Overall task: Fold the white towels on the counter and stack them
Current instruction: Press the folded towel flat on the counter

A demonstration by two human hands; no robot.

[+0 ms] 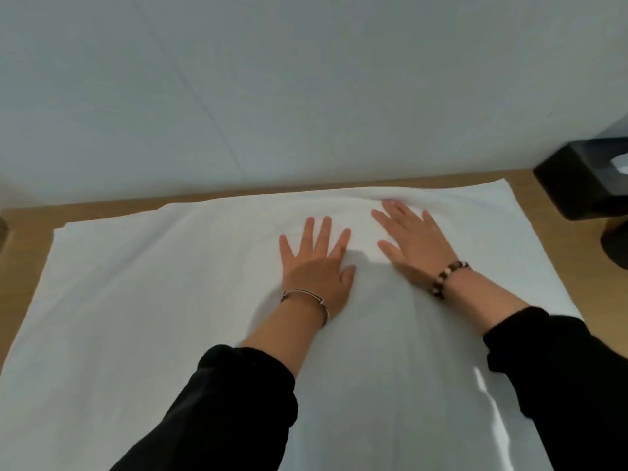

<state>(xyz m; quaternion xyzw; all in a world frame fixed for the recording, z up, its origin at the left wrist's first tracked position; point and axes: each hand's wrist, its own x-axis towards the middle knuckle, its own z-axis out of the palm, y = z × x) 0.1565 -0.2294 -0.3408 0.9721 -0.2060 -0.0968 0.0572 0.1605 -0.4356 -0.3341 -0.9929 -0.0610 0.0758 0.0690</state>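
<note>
A large white towel [142,300] lies spread flat over most of the wooden counter [23,239]. My left hand [316,263] presses palm-down on the towel near its middle, fingers straight and spread. My right hand [411,243] lies flat on the towel just to the right, its fingertips close to the towel's far edge, where the cloth is slightly rumpled. Both hands hold nothing. The towel's near edge runs out of view at the bottom.
A black box [584,178] with something white in its top opening stands on the counter at the far right, next to the towel's corner. A pale wall [272,79] rises right behind the counter. Bare wood shows along the left and far edges.
</note>
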